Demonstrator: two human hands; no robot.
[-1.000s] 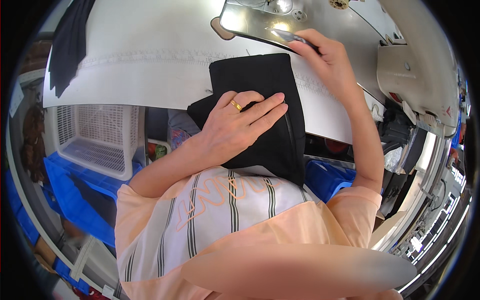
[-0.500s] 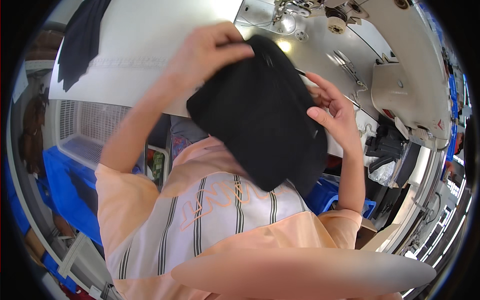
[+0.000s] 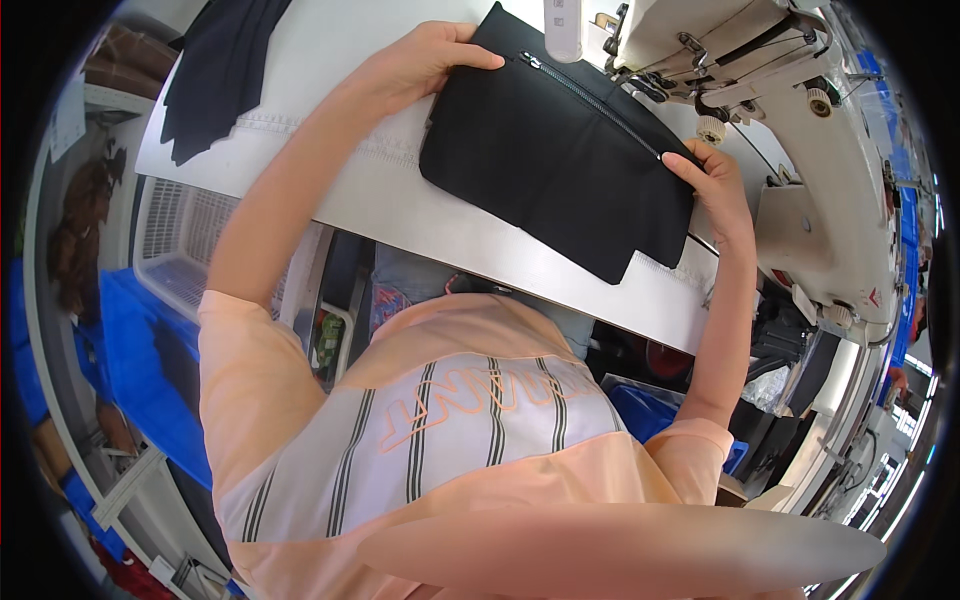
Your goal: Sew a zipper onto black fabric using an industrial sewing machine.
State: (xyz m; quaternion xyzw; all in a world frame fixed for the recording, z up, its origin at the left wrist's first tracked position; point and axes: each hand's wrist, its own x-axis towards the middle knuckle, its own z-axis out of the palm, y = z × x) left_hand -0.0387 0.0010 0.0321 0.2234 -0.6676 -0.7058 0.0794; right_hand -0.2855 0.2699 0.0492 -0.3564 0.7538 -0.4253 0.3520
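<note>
A black fabric piece (image 3: 540, 160) with a zipper (image 3: 590, 100) set across its upper part lies spread on the white sewing table (image 3: 375, 190). My left hand (image 3: 440, 60) grips its upper left edge, thumb on top near the zipper's left end. At the other end of the zipper, my right hand (image 3: 712, 180) pinches the right edge between thumb and fingers. The far edge of the fabric sits beside the sewing machine (image 3: 735, 50), close to its presser foot area. A notch shows at the fabric's lower right corner.
More black fabric pieces (image 3: 222, 80) hang over the table's far left. A white plastic basket (image 3: 185, 225) stands below the table edge, with a blue cloth or bin (image 3: 150, 370) beneath it. Dark items and a clear bag (image 3: 770, 385) are at the right, under the machine head.
The black fabric has come down from in front of my chest to the tabletop, flattened with its zipper side up. Both hands have shifted, the right one moving to the zipper's end.
</note>
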